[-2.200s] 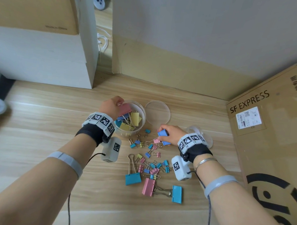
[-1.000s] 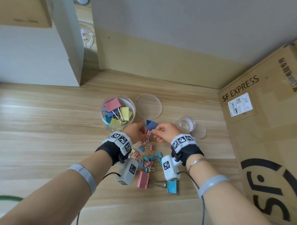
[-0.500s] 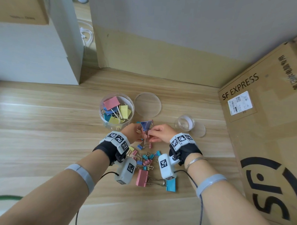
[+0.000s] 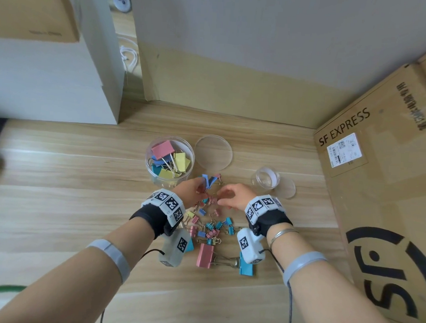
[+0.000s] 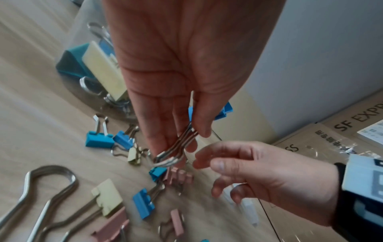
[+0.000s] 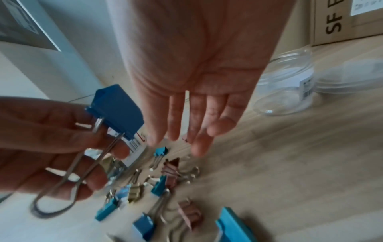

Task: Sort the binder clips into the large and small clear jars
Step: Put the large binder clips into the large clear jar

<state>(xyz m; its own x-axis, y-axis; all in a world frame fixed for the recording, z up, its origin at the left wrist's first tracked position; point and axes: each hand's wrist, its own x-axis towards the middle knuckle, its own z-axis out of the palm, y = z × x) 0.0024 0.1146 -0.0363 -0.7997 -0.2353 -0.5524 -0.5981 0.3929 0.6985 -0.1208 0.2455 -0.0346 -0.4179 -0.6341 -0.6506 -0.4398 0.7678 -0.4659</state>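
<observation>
My left hand (image 4: 198,188) pinches the wire handles of a large blue binder clip (image 4: 209,180) and holds it up just in front of the large clear jar (image 4: 155,179), which has several big clips inside. In the left wrist view the handles (image 5: 182,142) sit between thumb and fingers. My right hand (image 4: 223,198) hovers open over small clips (image 4: 214,201), its straight fingers (image 6: 172,124) holding nothing. The small clear jar (image 4: 267,177) stands empty to the right.
The large jar's lid (image 4: 213,152) and the small lid (image 4: 285,189) lie on the wooden floor. A pile of small clips (image 4: 211,228), a big pink clip (image 4: 205,256) and a big blue clip (image 4: 246,266) lie between my wrists. A cardboard box (image 4: 388,193) stands on the right.
The right hand has let go of the large blue clip and dropped towards the small clips. The left hand now holds that clip alone by its handles.
</observation>
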